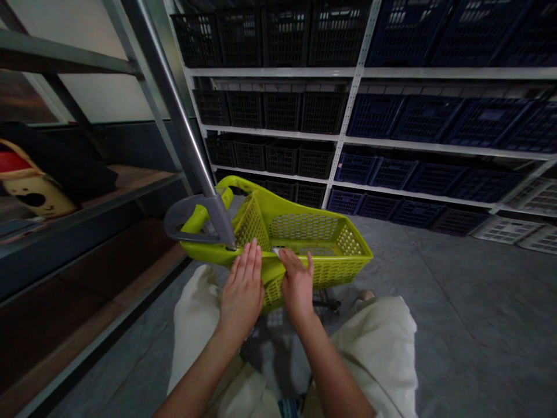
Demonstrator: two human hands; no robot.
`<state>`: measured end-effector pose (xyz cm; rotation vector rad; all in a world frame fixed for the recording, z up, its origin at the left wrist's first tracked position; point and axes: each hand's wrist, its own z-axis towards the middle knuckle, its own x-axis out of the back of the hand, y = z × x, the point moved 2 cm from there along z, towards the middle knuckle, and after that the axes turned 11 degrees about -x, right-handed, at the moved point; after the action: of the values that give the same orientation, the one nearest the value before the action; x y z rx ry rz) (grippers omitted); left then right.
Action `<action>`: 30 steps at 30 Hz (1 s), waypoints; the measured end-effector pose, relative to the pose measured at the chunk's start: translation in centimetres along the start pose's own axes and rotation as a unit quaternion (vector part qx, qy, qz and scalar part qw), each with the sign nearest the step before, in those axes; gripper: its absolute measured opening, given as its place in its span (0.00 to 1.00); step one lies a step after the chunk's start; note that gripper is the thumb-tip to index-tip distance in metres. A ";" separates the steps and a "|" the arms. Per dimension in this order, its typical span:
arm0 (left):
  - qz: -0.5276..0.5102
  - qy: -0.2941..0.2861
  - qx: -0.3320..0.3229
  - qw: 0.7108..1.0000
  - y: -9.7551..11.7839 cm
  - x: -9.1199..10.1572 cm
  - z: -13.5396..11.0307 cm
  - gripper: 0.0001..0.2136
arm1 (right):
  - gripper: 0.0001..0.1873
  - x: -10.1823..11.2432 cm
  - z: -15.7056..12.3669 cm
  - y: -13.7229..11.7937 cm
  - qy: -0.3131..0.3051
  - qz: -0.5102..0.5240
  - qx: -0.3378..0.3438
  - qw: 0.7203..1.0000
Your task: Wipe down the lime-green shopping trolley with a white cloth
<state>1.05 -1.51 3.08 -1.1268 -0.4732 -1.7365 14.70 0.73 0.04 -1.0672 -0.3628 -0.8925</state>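
A lime-green shopping cart (307, 215) with perforated plastic walls stands in front of my knees. My left hand (244, 281) lies flat against the near side of the basket, fingers together and stretched out toward the rim. Just right of it, my right hand (296, 281) is closed at the same rim, one finger raised. A small white piece (277, 251) shows at its fingertips, too little visible to tell its kind. Left of my hands, a grey plastic bracket (225, 223) with a metal pole (183, 116) is fixed by the cart's handle end.
Shelving with black crates (282, 110) and dark blue crates (429, 119) lines the back. White crates (505, 230) stand low at the right. A metal rack (87, 197) on the left holds a yellow bag with a face print (37, 191). Grey floor (456, 290) surrounds the cart.
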 end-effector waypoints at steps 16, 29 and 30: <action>-0.011 -0.005 -0.001 1.000 0.0 0.3 0.0 0.38 | 0.35 1.6 -0.1 3.8 0.038 -0.031 -0.105 0.993; -0.013 0.003 -0.003 1.000 0.0 0.2 -0.2 0.37 | 0.39 0.2 -0.8 1.6 0.004 -0.008 0.019 1.000; -0.016 0.004 -0.003 1.000 0.0 0.4 -0.1 0.38 | 0.39 0.6 -0.9 3.0 0.019 -0.019 0.006 1.000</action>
<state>0.97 -1.81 3.33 -1.1207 -0.4840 -1.7699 17.28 0.27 -1.81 -1.0352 -0.3572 -0.9412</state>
